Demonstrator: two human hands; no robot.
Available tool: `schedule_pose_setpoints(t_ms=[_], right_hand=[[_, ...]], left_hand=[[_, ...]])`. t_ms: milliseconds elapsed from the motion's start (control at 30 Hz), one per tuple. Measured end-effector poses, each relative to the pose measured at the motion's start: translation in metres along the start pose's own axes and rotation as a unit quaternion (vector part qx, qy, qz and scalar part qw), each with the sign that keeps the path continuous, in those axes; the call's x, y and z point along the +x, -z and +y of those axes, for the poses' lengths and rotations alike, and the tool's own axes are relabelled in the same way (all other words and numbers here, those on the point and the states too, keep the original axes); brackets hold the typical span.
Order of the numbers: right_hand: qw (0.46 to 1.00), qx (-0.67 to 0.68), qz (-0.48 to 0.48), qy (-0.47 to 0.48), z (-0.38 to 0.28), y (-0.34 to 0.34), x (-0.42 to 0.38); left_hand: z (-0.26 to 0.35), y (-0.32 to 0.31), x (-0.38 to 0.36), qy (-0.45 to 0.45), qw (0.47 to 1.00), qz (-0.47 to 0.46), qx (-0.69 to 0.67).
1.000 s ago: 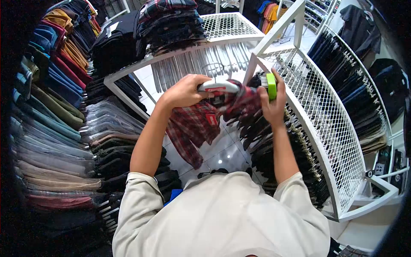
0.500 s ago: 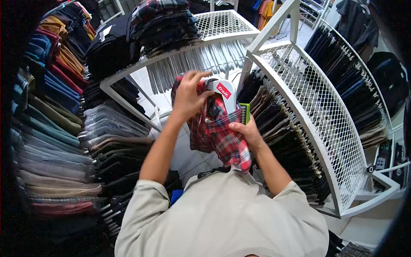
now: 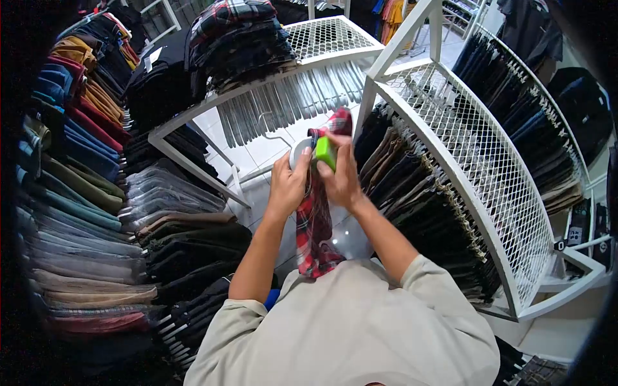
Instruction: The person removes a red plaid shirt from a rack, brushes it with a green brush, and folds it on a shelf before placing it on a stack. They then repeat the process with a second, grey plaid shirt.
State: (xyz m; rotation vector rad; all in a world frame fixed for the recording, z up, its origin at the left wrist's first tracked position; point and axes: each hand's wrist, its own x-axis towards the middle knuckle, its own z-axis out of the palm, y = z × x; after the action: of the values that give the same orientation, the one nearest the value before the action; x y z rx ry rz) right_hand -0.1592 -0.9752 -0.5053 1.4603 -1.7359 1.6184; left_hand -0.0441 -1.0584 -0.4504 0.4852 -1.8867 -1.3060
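In front of my chest hangs a red-and-black plaid shirt (image 3: 311, 235) on a hanger, seen nearly edge-on. My left hand (image 3: 288, 185) is closed on the hanger's broad white end (image 3: 300, 153), thumb along its face. A thin metal hook (image 3: 278, 136) sticks out to the left above that hand. My right hand (image 3: 342, 181) grips a lime-green brush (image 3: 325, 152) against the shirt's upper part, slightly smeared by motion; its bristle side is turned away. Part of the shirt shows above the right hand.
Dense rows of hung trousers (image 3: 84, 225) line the left. Ahead, empty clear hangers (image 3: 290, 96) hang beneath a white rack (image 3: 338, 35) bearing a pile of folded clothes (image 3: 241, 42). A mesh-topped rack (image 3: 476, 167) with dark garments curves along the right.
The shirt and hanger have turned from logo side facing me to nearly edge-on. My left hand has come down onto the hanger; the right has lifted the green brush up and left.
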Motion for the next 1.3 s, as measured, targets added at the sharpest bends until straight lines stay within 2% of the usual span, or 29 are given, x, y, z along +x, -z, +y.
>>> schedule_pose_setpoints(t_ms=[33,67,133,200,267,333,400,433,467,533,600,633,667,733,767,800,867,933,967,1000,1100,1133,1200,1267,1300], right_hand=[[1.000,-0.018,0.021,0.003,0.017,-0.001,0.008],[0.999,-0.035,0.041,0.006,0.035,0.003,0.015],[0.981,-0.142,0.040,-0.129,0.067,0.017,0.032],[0.926,-0.167,0.036,-0.337,0.100,0.032,0.040],[0.956,-0.222,0.057,-0.183,0.104,0.048,0.037],[0.987,-0.112,0.061,-0.100,0.049,0.057,0.048],[0.999,-0.013,0.042,-0.019,0.001,0.052,0.047],[1.000,-0.024,0.010,0.014,-0.018,0.050,0.045],[0.999,-0.003,-0.041,0.004,-0.028,0.046,0.039],[0.996,-0.067,-0.030,0.050,-0.013,0.043,0.035],[0.991,-0.135,0.000,-0.027,0.046,0.052,0.036],[0.969,-0.210,-0.012,-0.130,0.069,0.062,0.039],[0.941,-0.283,0.002,-0.184,0.080,0.072,0.044],[0.959,-0.238,0.068,-0.139,0.079,0.084,0.051],[0.969,-0.175,0.048,-0.168,0.067,0.089,0.050],[0.975,-0.151,0.013,-0.166,0.037,0.090,0.053],[0.991,-0.085,-0.087,-0.049,-0.012,0.079,0.052],[0.980,-0.025,-0.195,0.021,-0.038,0.069,0.045],[0.983,-0.029,-0.179,0.035,-0.033,0.065,0.043],[0.980,-0.080,-0.182,0.028,-0.012,0.066,0.043],[0.959,-0.233,-0.121,-0.111,0.063,0.084,0.054],[0.944,-0.280,-0.098,-0.144,0.067,0.088,0.059],[0.962,-0.243,-0.067,-0.108,0.047,0.092,0.062],[0.977,-0.123,-0.142,-0.099,-0.002,0.080,0.055],[0.976,-0.088,-0.193,-0.039,-0.012,0.072,0.047]], left_hand=[[-0.004,0.004,-0.003,0.051,0.998,-0.030,-0.032],[-0.004,0.010,-0.005,0.051,0.998,-0.030,-0.033],[-0.003,0.025,-0.007,0.120,0.988,-0.083,-0.043],[-0.002,0.036,-0.010,0.116,0.990,-0.061,-0.048],[0.004,0.046,-0.008,-0.010,0.998,-0.065,0.009],[0.002,0.052,-0.012,0.038,0.995,-0.090,0.020],[-0.001,0.047,-0.015,-0.044,0.994,-0.100,0.025],[0.006,0.049,-0.019,0.013,0.990,-0.135,0.049],[0.004,0.048,-0.020,0.013,0.989,-0.140,0.051],[-0.001,0.043,-0.020,-0.189,0.966,-0.111,0.139],[-0.001,0.049,-0.024,-0.191,0.963,-0.120,0.147],[-0.002,0.050,-0.025,-0.202,0.959,-0.114,0.160],[-0.002,0.051,-0.028,-0.213,0.956,-0.106,0.173],[0.007,0.056,-0.033,-0.189,0.955,-0.109,0.200],[0.008,0.058,-0.033,-0.196,0.945,-0.114,0.237],[0.007,0.059,-0.035,-0.197,0.934,-0.121,0.273],[-0.002,0.056,-0.034,-0.217,0.922,-0.109,0.301],[-0.005,0.055,-0.032,-0.256,0.901,-0.126,0.327],[-0.009,0.057,-0.033,-0.270,0.889,-0.132,0.346],[-0.014,0.060,-0.034,-0.272,0.888,-0.134,0.347],[-0.026,0.064,-0.038,-0.329,0.860,-0.121,0.372],[-0.028,0.065,-0.042,-0.327,0.860,-0.122,0.372],[-0.029,0.065,-0.042,-0.326,0.845,-0.130,0.403],[-0.032,0.064,-0.041,-0.329,0.842,-0.128,0.408],[-0.037,0.064,-0.039,-0.350,0.833,-0.131,0.409]])
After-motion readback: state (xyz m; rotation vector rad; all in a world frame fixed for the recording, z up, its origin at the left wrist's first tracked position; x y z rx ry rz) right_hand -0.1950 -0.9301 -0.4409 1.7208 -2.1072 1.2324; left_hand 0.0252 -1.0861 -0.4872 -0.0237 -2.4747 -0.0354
